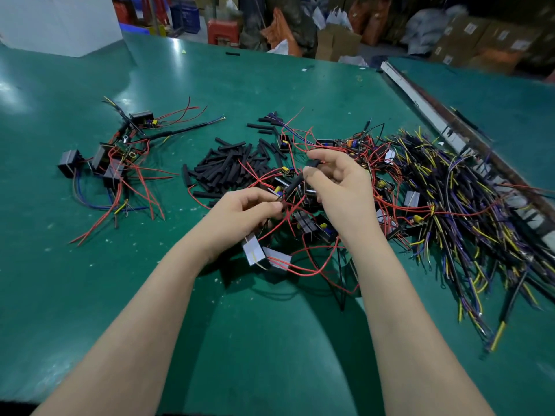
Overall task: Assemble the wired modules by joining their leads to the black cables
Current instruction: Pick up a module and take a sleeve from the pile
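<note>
Black sleeved cable (292,185), thin and stiff, I pinch between my right hand (336,181) and left hand (249,211) over the glossy green table (270,85).

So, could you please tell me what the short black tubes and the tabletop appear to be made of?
Short black tubes: probably matte plastic or rubber sleeving, dull with no glare.
Tabletop: likely a smooth green rubber or vinyl mat, showing soft light reflections.

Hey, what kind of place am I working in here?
Probably a small electronics assembly workshop or warehouse: a green work table holds a heap of black sleeving tubes and a tangled bundle of multicoloured wire cables, with stacked brown cardboard boxes behind.
</note>
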